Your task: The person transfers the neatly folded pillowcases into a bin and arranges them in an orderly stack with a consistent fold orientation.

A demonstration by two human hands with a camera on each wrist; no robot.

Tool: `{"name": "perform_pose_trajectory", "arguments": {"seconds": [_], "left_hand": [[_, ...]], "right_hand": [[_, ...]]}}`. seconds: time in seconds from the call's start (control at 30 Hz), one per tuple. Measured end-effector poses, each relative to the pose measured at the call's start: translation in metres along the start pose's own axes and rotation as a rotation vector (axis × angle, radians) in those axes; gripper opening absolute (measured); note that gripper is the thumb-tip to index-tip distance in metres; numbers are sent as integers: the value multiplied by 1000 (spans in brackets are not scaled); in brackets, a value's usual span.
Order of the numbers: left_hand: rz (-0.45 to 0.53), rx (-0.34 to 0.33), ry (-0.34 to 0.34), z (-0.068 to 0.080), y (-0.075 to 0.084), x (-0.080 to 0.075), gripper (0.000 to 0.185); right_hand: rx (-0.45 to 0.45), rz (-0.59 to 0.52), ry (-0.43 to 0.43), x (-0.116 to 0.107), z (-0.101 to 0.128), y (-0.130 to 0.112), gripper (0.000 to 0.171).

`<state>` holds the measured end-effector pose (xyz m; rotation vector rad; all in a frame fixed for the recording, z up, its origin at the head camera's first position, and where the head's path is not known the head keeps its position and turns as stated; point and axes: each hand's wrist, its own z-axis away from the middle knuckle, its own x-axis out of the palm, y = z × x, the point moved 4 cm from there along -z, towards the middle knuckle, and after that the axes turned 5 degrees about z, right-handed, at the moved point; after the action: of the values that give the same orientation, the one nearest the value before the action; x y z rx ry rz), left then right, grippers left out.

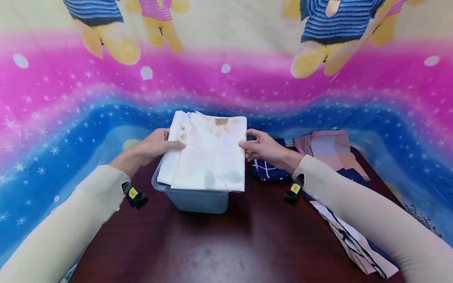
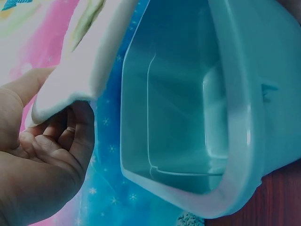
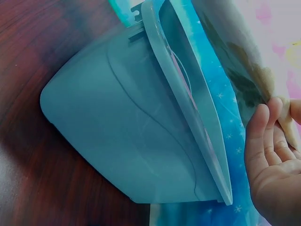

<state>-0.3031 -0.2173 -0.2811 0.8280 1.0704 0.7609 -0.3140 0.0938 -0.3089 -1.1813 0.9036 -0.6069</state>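
Note:
A folded white cloth [image 1: 209, 153] with brown stains near its far edge lies flat over the top of a blue-grey plastic bin [image 1: 198, 201]. My left hand [image 1: 170, 142] grips its left edge, thumb on top and fingers underneath. My right hand [image 1: 247, 146] pinches the right edge the same way. In the left wrist view the cloth [image 2: 89, 61] hangs just above the bin's rim [image 2: 235, 141], my left hand [image 2: 42, 155] curls under it, and the bin's inside shows bare. The right wrist view shows the bin's outer wall [image 3: 117, 132], the cloth's underside [image 3: 235, 52] and my right hand [image 3: 273, 160].
The bin stands on a dark wooden table [image 1: 212, 247]. Right of it lie a navy checked garment [image 1: 263, 169], a pink folded piece [image 1: 329, 147] and a striped cloth [image 1: 354, 239] near the table's edge. A bright cartoon sheet [image 1: 226, 86] hangs behind.

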Motion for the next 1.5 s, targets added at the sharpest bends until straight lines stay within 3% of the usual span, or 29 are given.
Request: {"name": "perform_pose_trajectory", "arguments": {"seconds": [0.63,1.2,1.5], "left_hand": [[-95,-35,80,-19,-6,-17,60],[-138,-44,123,-38,-19,-12,64],[-260,-51,120,-43,-26,-2,58]], "right_hand": [[55,-39,57,18,-36,9,56],[87,149,143,31,-53,22,47],[126,330,151,34,-52,18,68]]}}
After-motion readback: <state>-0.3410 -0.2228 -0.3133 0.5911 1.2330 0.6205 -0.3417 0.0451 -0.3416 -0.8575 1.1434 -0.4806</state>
